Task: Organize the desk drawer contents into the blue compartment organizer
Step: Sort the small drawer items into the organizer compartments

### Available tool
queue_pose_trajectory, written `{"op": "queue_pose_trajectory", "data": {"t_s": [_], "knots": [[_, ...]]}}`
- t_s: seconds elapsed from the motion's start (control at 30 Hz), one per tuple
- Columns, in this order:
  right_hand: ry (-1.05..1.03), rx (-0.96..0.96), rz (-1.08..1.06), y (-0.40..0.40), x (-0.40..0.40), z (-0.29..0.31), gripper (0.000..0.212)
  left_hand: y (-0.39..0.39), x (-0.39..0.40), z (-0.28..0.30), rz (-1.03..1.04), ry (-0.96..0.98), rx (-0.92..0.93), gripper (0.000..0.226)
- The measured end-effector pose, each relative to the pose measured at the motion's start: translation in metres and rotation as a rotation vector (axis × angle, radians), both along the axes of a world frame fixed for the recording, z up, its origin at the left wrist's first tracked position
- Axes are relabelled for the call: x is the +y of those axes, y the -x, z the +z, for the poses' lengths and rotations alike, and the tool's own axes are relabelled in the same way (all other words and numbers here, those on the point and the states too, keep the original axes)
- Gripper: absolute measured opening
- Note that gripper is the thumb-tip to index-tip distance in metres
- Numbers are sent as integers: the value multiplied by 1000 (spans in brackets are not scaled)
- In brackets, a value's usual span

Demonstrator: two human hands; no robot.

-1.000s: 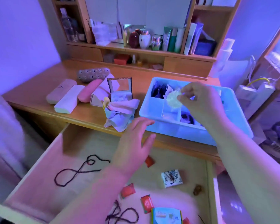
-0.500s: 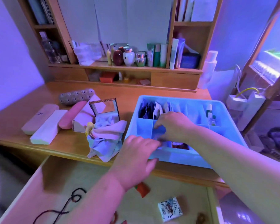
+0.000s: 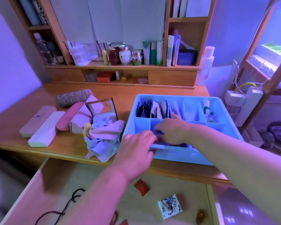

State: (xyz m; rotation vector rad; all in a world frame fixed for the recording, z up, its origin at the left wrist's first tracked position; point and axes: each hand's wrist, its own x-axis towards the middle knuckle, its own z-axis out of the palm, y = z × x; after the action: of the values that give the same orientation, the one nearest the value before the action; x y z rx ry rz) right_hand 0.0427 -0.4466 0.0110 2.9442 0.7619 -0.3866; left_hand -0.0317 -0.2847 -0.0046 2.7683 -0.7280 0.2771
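Right now both hands are busy at the near row of the blue organizer, so the step in hand looks like tucking a small thing into a front compartment.

Start near. The open drawer sits closest, and it holds more to sort: a red packet, a small printed packet, a dark cord on the left and a little brown thing on the right. These should wait until this thing is settled.

A bit farther, the left hand reaches to the near left edge of the organizer, with its thumb lying along the front wall. Its fingertips are hidden, so I cannot tell if this grip holds anything. It is best used to keep the box from sliding on the table.

Just beyond it, the right hand is down inside a near compartment, fingers bent over something blue. I cannot tell if that grip is clamped on it or only pushing. A good way, I think, is to press the thing flat to the bottom, then lift the fingers straight up so nothing catches.

Farther still, the far row already holds packets and small tubes. Keep the wrist low and slow so it does not knock them.

To the left on the table lie a cloth bundle and several cases.
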Motion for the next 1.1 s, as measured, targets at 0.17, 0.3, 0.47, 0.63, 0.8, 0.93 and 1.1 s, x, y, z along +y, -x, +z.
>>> {"op": "queue_pose_trajectory", "data": {"t_s": [0.17,0.3,0.47,0.63,0.8,0.93,1.1], "knots": [[34,97,-19,0,6,5,29,-3,-1,3,-4,-52,38,25],[-23,55,-35,-3,5,7,22,-3,-2,6,-2,-63,45,24],[-18,94,-32,-1,2,8,18,-5,-2,8,2,-48,79,22],[65,32,11,9,11,16,16,-2,-4,11,17,-146,39,16],[-390,-259,-89,38,3,20,32,8,0,11,-36,-60,58,41],[-784,-674,60,116,-16,-5,11,59,16,-13,-121,284,-212,32],[-357,0,-57,172,-20,-94,25,130,43,-91,22,298,132,22]]}}
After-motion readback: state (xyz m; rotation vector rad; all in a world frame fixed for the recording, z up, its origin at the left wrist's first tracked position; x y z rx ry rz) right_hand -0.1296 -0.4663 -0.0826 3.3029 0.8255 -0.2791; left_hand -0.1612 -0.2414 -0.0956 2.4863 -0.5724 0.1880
